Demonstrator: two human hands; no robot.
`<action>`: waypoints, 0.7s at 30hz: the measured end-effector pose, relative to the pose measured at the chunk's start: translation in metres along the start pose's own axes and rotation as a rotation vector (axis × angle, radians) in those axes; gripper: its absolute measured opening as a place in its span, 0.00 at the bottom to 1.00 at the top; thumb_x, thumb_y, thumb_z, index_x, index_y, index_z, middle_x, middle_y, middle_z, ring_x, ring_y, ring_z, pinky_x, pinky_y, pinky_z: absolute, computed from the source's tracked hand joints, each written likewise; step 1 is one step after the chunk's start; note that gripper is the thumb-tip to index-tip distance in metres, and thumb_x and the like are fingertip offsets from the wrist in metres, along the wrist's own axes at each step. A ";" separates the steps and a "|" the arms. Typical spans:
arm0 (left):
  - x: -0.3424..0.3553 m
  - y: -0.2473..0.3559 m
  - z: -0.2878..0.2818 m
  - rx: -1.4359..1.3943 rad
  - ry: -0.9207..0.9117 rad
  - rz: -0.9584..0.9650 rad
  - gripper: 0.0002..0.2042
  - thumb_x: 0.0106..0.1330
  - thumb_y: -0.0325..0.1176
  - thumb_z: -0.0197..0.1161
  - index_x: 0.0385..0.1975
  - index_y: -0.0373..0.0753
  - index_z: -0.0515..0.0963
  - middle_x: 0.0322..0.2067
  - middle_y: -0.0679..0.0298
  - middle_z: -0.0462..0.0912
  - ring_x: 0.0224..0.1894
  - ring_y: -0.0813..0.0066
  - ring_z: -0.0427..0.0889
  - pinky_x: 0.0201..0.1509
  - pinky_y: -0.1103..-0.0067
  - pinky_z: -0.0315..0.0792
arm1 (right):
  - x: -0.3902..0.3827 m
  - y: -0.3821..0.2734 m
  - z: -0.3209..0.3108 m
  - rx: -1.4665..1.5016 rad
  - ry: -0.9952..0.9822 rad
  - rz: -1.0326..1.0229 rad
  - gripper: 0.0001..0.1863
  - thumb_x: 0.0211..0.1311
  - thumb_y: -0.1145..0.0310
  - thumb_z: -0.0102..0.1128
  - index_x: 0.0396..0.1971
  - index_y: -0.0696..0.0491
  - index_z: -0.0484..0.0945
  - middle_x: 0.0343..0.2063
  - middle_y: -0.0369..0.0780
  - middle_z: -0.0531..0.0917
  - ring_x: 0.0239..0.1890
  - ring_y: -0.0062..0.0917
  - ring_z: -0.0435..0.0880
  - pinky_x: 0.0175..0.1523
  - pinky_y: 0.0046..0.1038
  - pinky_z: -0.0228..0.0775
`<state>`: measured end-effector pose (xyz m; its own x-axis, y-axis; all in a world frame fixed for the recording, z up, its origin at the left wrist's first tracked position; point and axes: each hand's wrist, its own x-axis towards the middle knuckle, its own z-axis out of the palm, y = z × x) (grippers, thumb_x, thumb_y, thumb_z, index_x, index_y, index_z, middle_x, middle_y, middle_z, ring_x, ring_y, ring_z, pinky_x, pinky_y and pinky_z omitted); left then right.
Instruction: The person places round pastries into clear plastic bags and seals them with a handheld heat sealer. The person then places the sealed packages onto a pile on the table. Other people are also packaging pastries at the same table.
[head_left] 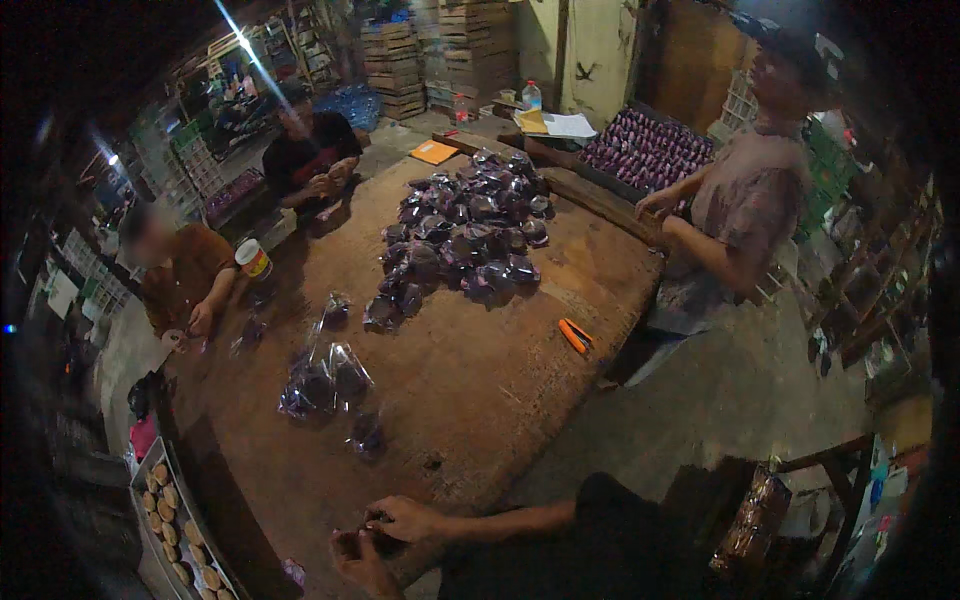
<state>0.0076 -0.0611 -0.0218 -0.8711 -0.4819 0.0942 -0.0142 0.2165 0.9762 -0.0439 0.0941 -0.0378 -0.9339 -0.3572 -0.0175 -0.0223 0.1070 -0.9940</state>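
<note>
At the table's near edge, my left hand (366,570) and my right hand (405,521) are close together. Their fingers close around a small dark object (388,545), too shadowed for me to tell its kind. Just beyond lies a small clear-wrapped dark packet (366,436). A little farther is a cluster of similar shiny packets (325,385) in clear plastic. A large heap of dark purplish packets (465,225) covers the far middle of the wooden table (450,385).
An orange stapler (575,336) lies near the right edge. A white tub (253,259) stands at left, an orange pad (433,152) at the back. A tray of round pastries (175,520) sits lower left, a purple-filled tray (648,150) back right. Three other people work around the table.
</note>
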 end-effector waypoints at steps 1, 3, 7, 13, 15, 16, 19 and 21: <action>0.003 -0.009 -0.003 0.037 -0.058 0.095 0.15 0.69 0.29 0.69 0.52 0.32 0.78 0.45 0.55 0.85 0.48 0.67 0.82 0.55 0.68 0.77 | -0.001 0.002 0.000 0.030 -0.016 0.012 0.20 0.70 0.55 0.63 0.46 0.58 0.82 0.42 0.51 0.86 0.50 0.46 0.85 0.55 0.44 0.76; 0.015 -0.026 -0.008 0.103 -0.171 0.286 0.14 0.68 0.28 0.68 0.51 0.32 0.79 0.44 0.55 0.85 0.45 0.67 0.83 0.53 0.69 0.78 | -0.004 0.005 0.000 0.165 0.009 0.033 0.21 0.69 0.53 0.64 0.46 0.58 0.82 0.41 0.50 0.86 0.48 0.43 0.85 0.53 0.43 0.76; 0.028 -0.039 -0.021 0.210 -0.254 0.259 0.13 0.68 0.29 0.69 0.49 0.32 0.80 0.43 0.56 0.86 0.44 0.67 0.84 0.52 0.70 0.78 | -0.006 0.010 0.003 0.300 -0.023 0.219 0.21 0.66 0.53 0.69 0.45 0.57 0.83 0.41 0.47 0.86 0.45 0.37 0.85 0.52 0.39 0.77; -0.009 0.014 -0.004 0.180 -0.224 0.075 0.14 0.67 0.30 0.71 0.48 0.32 0.81 0.44 0.55 0.86 0.43 0.63 0.84 0.52 0.67 0.78 | 0.002 0.009 0.008 0.272 0.203 -0.004 0.14 0.62 0.64 0.73 0.41 0.56 0.82 0.38 0.41 0.85 0.42 0.25 0.83 0.50 0.33 0.77; -0.015 0.033 0.005 0.109 -0.137 -0.074 0.15 0.66 0.30 0.73 0.48 0.32 0.81 0.44 0.54 0.86 0.42 0.61 0.85 0.52 0.66 0.78 | 0.002 0.009 0.008 0.348 0.201 0.020 0.14 0.62 0.64 0.74 0.40 0.56 0.82 0.37 0.41 0.85 0.42 0.24 0.83 0.50 0.32 0.77; -0.017 0.040 0.007 0.209 -0.152 0.062 0.12 0.66 0.28 0.71 0.46 0.31 0.82 0.40 0.55 0.86 0.41 0.63 0.85 0.49 0.67 0.79 | 0.001 0.009 0.008 0.389 0.188 0.013 0.14 0.62 0.64 0.74 0.40 0.56 0.82 0.37 0.41 0.85 0.42 0.24 0.83 0.50 0.31 0.77; -0.018 0.045 0.002 0.400 -0.224 0.476 0.08 0.64 0.23 0.69 0.41 0.29 0.83 0.34 0.57 0.87 0.38 0.65 0.86 0.41 0.68 0.79 | -0.002 0.010 0.009 0.342 0.219 0.106 0.13 0.63 0.63 0.72 0.40 0.56 0.82 0.37 0.41 0.85 0.43 0.24 0.83 0.51 0.31 0.77; -0.013 0.038 -0.009 0.478 -0.259 0.576 0.08 0.63 0.23 0.69 0.40 0.30 0.83 0.34 0.56 0.86 0.37 0.64 0.86 0.41 0.69 0.79 | -0.004 0.010 0.012 0.302 0.189 0.165 0.12 0.64 0.64 0.70 0.40 0.56 0.82 0.37 0.41 0.85 0.42 0.25 0.83 0.50 0.32 0.77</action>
<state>0.0230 -0.0537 0.0161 -0.8912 0.0176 0.4534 0.3159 0.7414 0.5921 -0.0361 0.0853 -0.0486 -0.9660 -0.1779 -0.1875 0.2134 -0.1396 -0.9669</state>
